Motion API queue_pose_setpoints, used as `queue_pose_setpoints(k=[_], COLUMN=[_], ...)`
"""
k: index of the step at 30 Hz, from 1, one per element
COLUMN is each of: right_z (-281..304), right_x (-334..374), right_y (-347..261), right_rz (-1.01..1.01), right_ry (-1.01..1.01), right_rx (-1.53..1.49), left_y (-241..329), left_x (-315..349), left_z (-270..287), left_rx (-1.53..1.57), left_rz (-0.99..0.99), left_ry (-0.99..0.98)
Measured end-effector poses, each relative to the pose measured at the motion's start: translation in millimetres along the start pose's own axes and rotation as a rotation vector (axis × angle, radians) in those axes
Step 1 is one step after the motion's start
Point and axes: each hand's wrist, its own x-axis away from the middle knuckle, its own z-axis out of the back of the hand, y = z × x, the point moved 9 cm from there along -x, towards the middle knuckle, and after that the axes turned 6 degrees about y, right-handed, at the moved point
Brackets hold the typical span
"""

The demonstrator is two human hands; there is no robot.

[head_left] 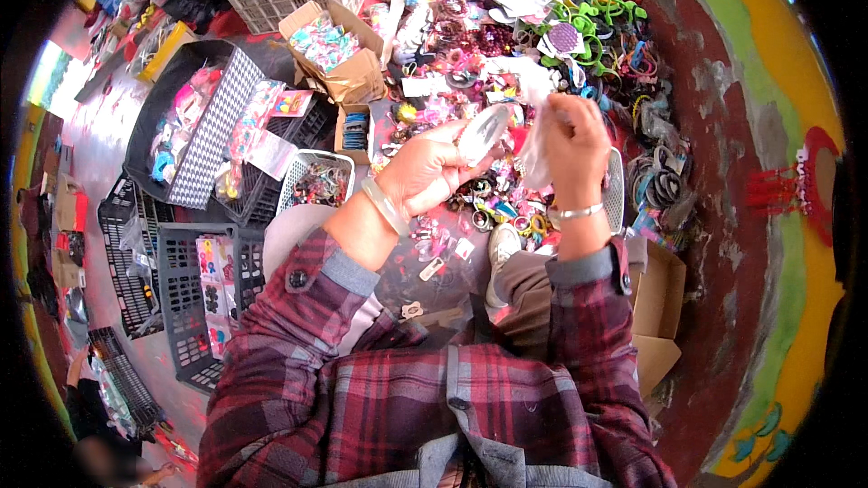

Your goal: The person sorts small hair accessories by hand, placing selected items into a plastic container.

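Note:
My left hand [427, 167] is closed on a whitish, shiny oval piece [485, 134], held upright between thumb and fingers; its exact kind does not show. Beside it, my right hand [581, 140] is pinched on a crumpled clear plastic bag [535, 149] that hangs down from the fingers. The two hands are a little apart, above a wide heap of small hair accessories [470, 54] in many colours. Below them lie hair ties and bands [493, 208]. A pale bangle [386, 208] circles my left wrist and a silvery bracelet [576, 212] my right.
A white basket [291, 183] of small pieces stands left of my hands, near an open cardboard box [348, 63] of packets. Black crates [181, 307] and a houndstooth-patterned box [217, 126] lie further left. Green bands [601, 14] are piled at the far right. Another person [95, 416] is at lower left.

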Motion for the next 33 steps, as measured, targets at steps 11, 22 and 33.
queue_pose_setpoints(k=[11,22,33], right_z=[-5,-19,-78], right_x=[-2,9,54], right_y=[40,6,-35], right_rz=[-0.048,-0.139,-0.090], right_ry=[0.062,-0.087,-0.719], right_rx=[0.084,-0.249,-0.355], left_y=[-7,10,6], left_x=[5,-2,-10], left_z=[-12,-2,34], left_rx=[-0.097,0.202,0.126], left_rz=[0.080,-0.047,-0.136], left_ry=[-0.027,0.046,0.230])
